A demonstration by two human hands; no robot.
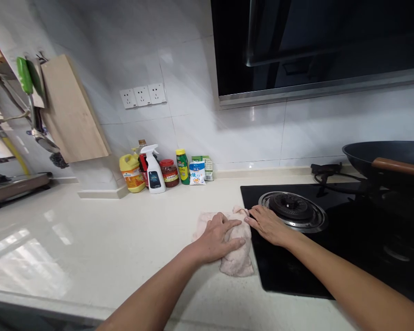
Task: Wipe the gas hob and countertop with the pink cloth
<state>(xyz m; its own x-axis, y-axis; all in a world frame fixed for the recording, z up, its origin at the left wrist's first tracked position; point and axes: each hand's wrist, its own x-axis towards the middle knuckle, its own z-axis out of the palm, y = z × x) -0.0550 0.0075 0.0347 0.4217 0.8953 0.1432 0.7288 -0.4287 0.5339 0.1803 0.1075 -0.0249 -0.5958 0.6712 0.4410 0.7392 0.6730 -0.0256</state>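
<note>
A pale pink cloth lies rumpled on the white countertop, along the left edge of the black glass hob. My left hand rests on top of it, palm down, thumb and index finger stretched apart; its other fingers are partly hidden. At the hob's edge, my right hand lies with its fingers extended, fingertips touching the bunched upper corner of the cloth. Just beyond that hand is a round gas burner with a metal ring. Small dark specks dot the counter below the cloth.
Against the tiled wall stand a white spray bottle, a yellow jug, a red-lidded jar, a green bottle and a white packet. A wok sits at the right. Overhead hangs a black range hood.
</note>
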